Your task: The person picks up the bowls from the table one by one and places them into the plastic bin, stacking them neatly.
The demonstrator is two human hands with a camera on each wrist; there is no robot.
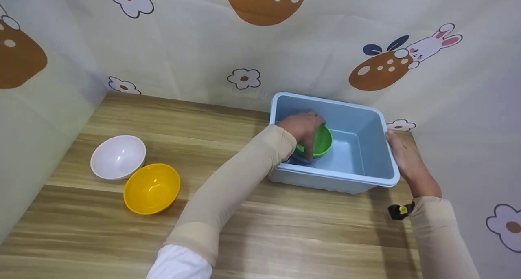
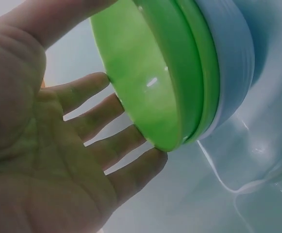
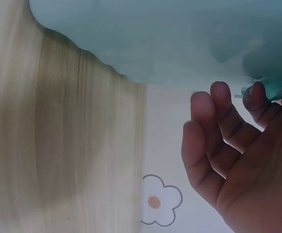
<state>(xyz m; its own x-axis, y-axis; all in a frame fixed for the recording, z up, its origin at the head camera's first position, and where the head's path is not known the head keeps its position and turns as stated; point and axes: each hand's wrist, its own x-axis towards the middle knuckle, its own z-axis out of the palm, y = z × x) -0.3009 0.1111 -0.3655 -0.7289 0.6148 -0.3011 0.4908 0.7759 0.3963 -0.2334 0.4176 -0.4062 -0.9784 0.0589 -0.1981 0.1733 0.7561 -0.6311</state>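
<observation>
A light blue plastic bin (image 1: 338, 179) stands at the table's back right. Inside it, at the left, a green bowl (image 1: 324, 140) is nested in a pale blue bowl (image 2: 233, 63) and tilted on its side. My left hand (image 1: 303, 126) reaches into the bin and grips the green bowl (image 2: 145, 87), thumb over the top of the rim and fingertips (image 2: 153, 158) at its lower edge. My right hand (image 1: 407, 161) holds the bin's right rim, thumb on top. In the right wrist view its fingers (image 3: 213, 121) curl under the bin's (image 3: 155, 39) edge.
A white bowl (image 1: 118, 157) and a yellow bowl (image 1: 152, 188) sit open side up on the wooden table (image 1: 244, 230) at the left, touching each other. A patterned cloth backdrop (image 1: 325, 47) closes in the table behind and on both sides.
</observation>
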